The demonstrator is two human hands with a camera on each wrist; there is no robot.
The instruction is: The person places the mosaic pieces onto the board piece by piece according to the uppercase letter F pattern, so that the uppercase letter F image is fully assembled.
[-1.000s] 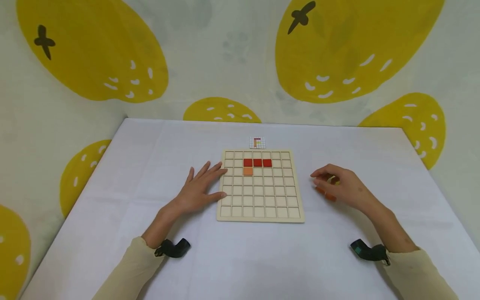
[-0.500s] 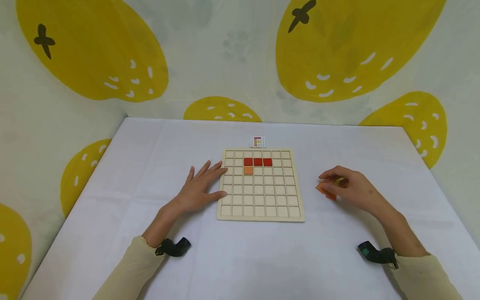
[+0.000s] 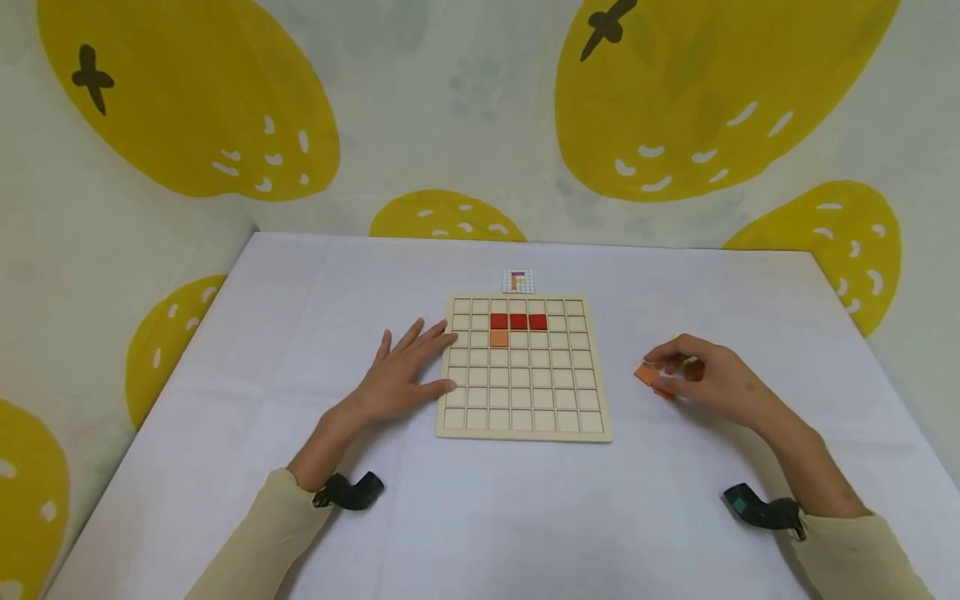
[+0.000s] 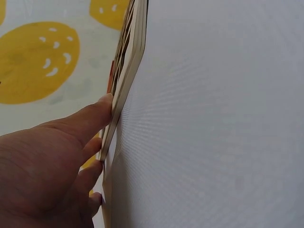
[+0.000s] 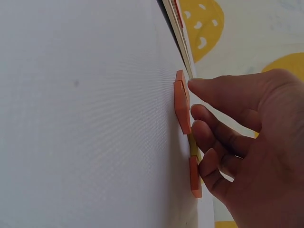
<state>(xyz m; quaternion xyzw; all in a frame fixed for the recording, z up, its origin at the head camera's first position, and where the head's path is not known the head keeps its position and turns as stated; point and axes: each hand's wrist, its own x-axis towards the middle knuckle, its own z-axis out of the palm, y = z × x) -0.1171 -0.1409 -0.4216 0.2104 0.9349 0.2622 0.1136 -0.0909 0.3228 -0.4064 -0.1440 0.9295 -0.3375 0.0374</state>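
Observation:
My left hand (image 3: 393,375) rests with spread fingers along the left edge of a wooden grid board (image 3: 530,436); in the left wrist view its thumb (image 4: 97,114) touches the board's rim. Three red square tiles (image 3: 518,322) sit in a row in the grid, with an orange tile (image 3: 498,338) beneath the leftmost. To the right of the board, my right hand (image 3: 708,379) is over loose tiles, thumb and fingers apart and loosely bent. Its fingertips are right at an orange tile (image 5: 181,107). A yellow tile (image 5: 193,145) and another orange tile (image 5: 195,176) lie under the fingers, partly hidden.
Behind the board lies a small printed card (image 3: 518,282) with a coloured grid pattern. White cloth covers the table (image 3: 480,517). A patterned fabric wall (image 3: 450,108) rises at the back and left side. Each wrist carries a black camera mount (image 3: 763,508).
My right hand has shifted right and slightly nearer to me over the loose tiles, leaving an orange tile more in sight. My left hand stays at the board.

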